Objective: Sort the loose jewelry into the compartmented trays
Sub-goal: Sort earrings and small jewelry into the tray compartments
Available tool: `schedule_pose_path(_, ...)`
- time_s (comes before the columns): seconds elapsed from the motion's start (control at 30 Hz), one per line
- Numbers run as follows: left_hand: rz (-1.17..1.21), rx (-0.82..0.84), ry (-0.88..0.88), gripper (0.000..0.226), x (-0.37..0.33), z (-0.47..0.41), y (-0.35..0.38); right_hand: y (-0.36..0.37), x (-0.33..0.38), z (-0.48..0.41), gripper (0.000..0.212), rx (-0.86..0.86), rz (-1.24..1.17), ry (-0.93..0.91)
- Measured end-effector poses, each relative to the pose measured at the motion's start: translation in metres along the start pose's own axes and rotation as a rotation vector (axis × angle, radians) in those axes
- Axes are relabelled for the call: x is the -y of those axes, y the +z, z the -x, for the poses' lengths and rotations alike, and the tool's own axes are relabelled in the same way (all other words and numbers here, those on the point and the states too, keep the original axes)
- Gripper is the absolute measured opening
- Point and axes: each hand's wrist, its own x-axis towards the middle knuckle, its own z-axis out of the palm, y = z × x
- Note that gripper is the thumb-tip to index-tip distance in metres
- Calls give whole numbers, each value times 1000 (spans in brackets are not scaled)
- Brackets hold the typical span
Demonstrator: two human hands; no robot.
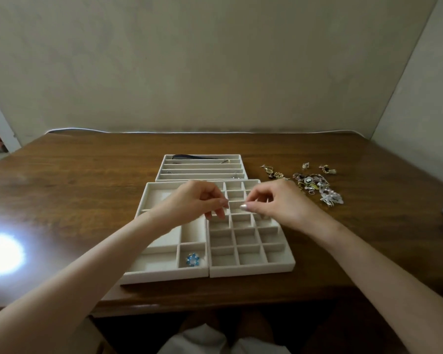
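Velvety sq.-celled tray (252,270); glittery jewelry heap (315,186)

No legible text or labels anywhere

we see a dim, warm-toned picture, soft and slightly grainy throughout. the brightest spot is a burnt-out white glare patch (0,254) on the table (87,175) near its left edge, with a fainter sheen farther back on that side. the wall (215,60) behind is dull and evenly lit. shadows are soft: the trays (251,270) hold gentle shade in their compartments, and below the table's near edge all goes dark. wide-angle distortion bows the table's far edge and slants the wall lines at both sides. the jewelry pile (315,186) toward the right edge looks smeared, its detail lost.
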Motion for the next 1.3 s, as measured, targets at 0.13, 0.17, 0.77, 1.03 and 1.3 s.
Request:
schedule_pose_path(0.13,-43,69,28,11,-12,-19,22,-28,-30,2,2,-78,20,112)
schedule_pose_path(0.17,-50,85,40,10,-15,-23,28,-36,-38,4,3,-89,31,143)
schedule_pose_path(0.77,-210,62,301,31,-33,-62,81,-55,-83,18,24,22,-566,336)
schedule_pose_path(1.03,-156,13,389,36,-29,-59,78,-35,-70,8,22,103,-844,381)
schedule_pose_path(1.3,-227,-36,405,21,-20,-52,64,-30,-67,1,20,183,-860,310)
